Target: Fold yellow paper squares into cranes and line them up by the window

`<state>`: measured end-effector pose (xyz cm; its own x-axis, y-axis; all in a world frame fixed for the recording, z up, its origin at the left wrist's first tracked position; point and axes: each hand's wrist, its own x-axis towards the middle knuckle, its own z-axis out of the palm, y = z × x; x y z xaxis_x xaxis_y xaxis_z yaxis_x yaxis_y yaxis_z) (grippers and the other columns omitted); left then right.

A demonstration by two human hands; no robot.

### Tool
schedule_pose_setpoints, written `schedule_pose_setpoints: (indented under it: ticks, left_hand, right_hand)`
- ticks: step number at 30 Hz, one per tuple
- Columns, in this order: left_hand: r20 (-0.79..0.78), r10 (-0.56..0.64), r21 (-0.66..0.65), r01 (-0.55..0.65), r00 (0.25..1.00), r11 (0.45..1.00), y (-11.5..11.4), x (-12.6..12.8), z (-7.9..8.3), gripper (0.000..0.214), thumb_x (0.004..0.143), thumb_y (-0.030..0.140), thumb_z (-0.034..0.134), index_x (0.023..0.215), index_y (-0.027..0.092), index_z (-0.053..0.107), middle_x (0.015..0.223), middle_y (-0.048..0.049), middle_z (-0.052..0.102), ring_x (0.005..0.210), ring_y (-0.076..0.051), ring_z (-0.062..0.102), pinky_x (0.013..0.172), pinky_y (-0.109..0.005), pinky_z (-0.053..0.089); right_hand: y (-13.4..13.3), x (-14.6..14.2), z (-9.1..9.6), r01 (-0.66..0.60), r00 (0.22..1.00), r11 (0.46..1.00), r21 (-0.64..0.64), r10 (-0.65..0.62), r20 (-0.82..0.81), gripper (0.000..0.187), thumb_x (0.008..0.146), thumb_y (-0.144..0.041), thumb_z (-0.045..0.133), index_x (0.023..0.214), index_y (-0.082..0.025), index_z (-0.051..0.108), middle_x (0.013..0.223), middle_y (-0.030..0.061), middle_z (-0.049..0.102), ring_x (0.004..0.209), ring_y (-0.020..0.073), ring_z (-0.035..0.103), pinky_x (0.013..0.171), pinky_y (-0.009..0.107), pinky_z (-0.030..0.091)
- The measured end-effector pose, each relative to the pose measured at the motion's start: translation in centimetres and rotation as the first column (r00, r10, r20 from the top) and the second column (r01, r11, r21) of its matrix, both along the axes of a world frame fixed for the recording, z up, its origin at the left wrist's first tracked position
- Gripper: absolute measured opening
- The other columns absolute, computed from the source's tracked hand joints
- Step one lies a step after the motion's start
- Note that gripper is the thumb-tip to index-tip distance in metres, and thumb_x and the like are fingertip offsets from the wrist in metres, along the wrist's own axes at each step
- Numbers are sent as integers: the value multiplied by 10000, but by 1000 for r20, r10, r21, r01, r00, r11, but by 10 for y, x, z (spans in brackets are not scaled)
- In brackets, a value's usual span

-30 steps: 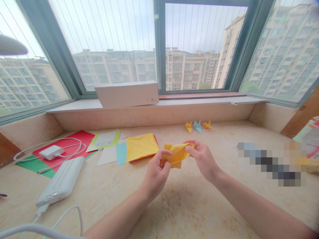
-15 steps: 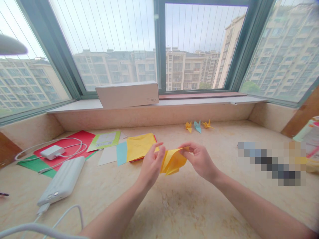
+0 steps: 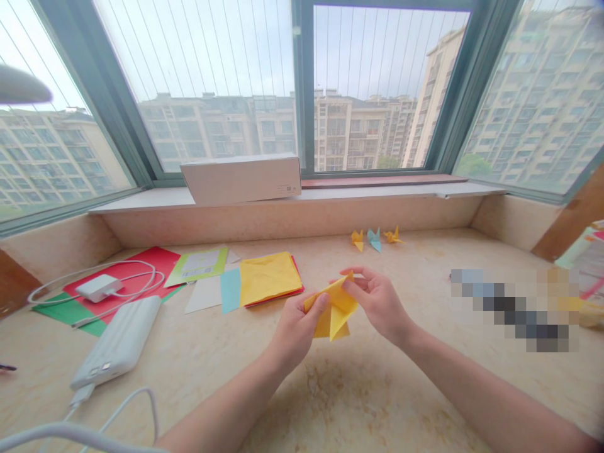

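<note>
A folded sheet of yellow paper [image 3: 335, 309] hangs just above the marble counter [image 3: 349, 384], held between both hands. My left hand [image 3: 295, 327] pinches its left edge with thumb and fingers closed. My right hand [image 3: 377, 301] pinches its upper right corner, the other fingers curled. The paper has sharp creases and points downward in the middle.
A stack of coloured paper sheets [image 3: 268, 278] lies to the left, beyond it red and green sheets with a white charger and cable [image 3: 97, 286]. A white power bank [image 3: 117, 343] lies at the near left. Three small paper cranes [image 3: 375, 238] stand by the back wall. A white box [image 3: 241, 178] rests on the sill.
My left hand went from open beside the paper to pinching its left edge again. The paper has been folded narrower and now points down between the hands.
</note>
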<state>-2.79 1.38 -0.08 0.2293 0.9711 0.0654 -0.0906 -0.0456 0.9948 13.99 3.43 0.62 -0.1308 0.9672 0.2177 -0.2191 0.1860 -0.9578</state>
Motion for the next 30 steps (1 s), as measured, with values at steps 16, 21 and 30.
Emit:
schedule_pose_setpoints:
  ticks: [16,21,30]
  left_hand:
    - [-176,86,52,-78,981,996,-3,-1,9,349,805,460,673,761,114,687,655,-10,600,578,-106,481,539,-203,348]
    - [-209,93,90,-75,973,993,-6,0,9,319,803,438,674,727,128,680,647,-3,589,585,-111,473,543,-207,345]
    - [-299,114,182,-60,947,981,-6,-1,6,260,833,381,640,740,142,685,670,-11,602,626,-130,490,561,-215,356]
  right_hand:
    - [-5,-2,5,-45,998,998,-42,43,-36,372,780,-470,750,1013,-181,714,932,71,777,830,186,717,775,286,549]
    - [-6,-2,4,-31,999,997,-66,29,-31,331,745,-455,788,880,-164,711,868,71,775,733,166,704,689,256,541]
    - [-5,-3,4,-29,998,997,-74,24,-67,305,760,-451,775,838,-161,725,822,66,777,683,146,692,666,242,529]
